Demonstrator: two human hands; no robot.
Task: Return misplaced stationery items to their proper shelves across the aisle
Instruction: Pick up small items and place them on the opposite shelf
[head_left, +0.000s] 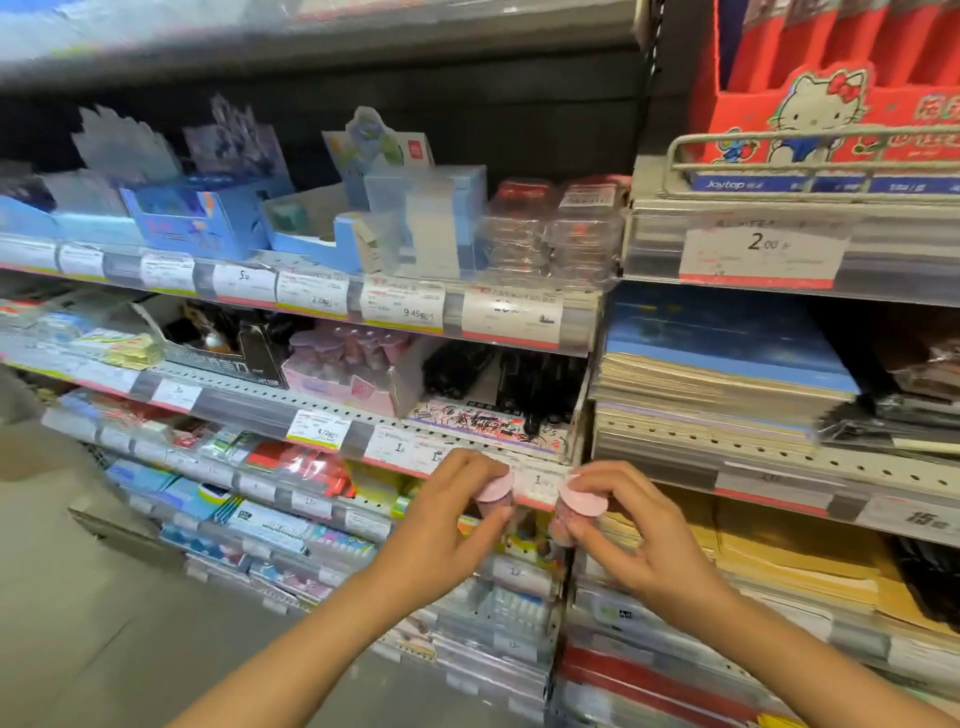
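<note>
Each of my hands holds a small pink item with a round cap, in front of the stationery shelves. My left hand (447, 525) pinches one pink item (494, 492) between thumb and fingers. Just to its right, my right hand (631, 535) pinches the other pink item (574, 512). The two items are close together but apart. Up on the middle shelf stands a pink display box (345, 384) holding several matching pink items (353, 345), above and left of my hands.
Black pens (519, 379) fill a scribbled tester box right of the pink box. Price tags (402, 306) line the shelf rails. Stacked notebooks (727, 384) fill the right bay, under a red cartoon-cat box (831, 104). Grey floor (104, 623) lies lower left.
</note>
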